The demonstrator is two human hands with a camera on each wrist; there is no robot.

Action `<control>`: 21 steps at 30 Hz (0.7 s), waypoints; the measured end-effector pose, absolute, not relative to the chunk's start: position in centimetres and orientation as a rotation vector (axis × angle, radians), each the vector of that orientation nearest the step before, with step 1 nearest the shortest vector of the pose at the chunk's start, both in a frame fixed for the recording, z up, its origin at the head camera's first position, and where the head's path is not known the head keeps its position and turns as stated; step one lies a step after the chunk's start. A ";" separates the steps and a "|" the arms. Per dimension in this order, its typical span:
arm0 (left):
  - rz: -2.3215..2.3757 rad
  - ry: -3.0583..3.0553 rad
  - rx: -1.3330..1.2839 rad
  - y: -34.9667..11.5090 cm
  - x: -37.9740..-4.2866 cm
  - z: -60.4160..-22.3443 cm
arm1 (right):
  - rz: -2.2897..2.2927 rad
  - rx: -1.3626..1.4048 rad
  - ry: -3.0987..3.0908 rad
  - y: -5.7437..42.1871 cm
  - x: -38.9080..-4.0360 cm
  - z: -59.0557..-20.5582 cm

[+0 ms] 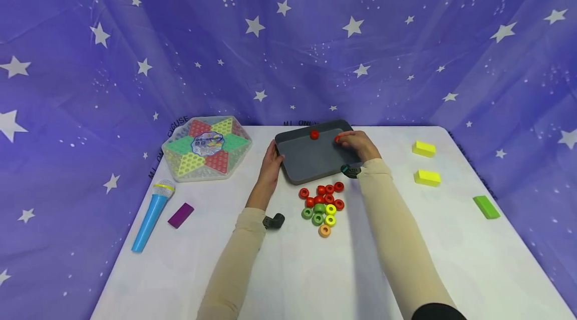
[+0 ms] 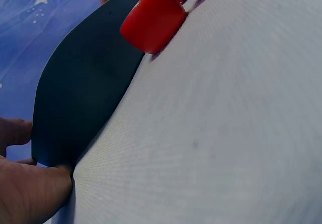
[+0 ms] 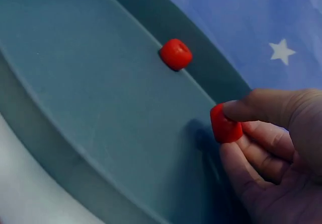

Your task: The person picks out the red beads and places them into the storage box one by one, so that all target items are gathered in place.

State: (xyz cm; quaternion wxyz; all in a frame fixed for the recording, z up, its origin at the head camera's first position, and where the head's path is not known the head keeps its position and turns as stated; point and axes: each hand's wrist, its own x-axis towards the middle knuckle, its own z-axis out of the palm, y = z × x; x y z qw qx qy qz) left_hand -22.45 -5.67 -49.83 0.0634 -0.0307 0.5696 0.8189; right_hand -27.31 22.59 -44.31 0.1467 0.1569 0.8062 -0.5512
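Note:
A dark grey tray sits at the far middle of the table. My left hand holds its left end, with the thumb on the near corner and fingers along the side. Over the tray's right part, my right hand pinches a red bead between thumb and fingers. Another red bead lies inside by the far wall. Before the tray is a cluster of beads: several red beads, green beads, two yellow beads and one orange bead.
On the left are a Chinese checkers box, a blue toy microphone and a purple block. To the right lie two yellow blocks and a green block. A starry purple curtain hangs behind the table.

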 end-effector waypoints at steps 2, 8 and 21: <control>2.469 1.729 -0.080 -5.6 -22.3 -49.9 | -1.561 0.460 2.349 22.3 -27.5 -44.6; 2.429 1.770 -0.083 -5.7 -22.0 -49.9 | -1.537 0.546 2.442 20.7 -27.9 -44.7; 2.432 1.789 -0.089 -6.0 -21.8 -49.8 | -1.311 0.610 2.695 18.8 -28.1 -43.9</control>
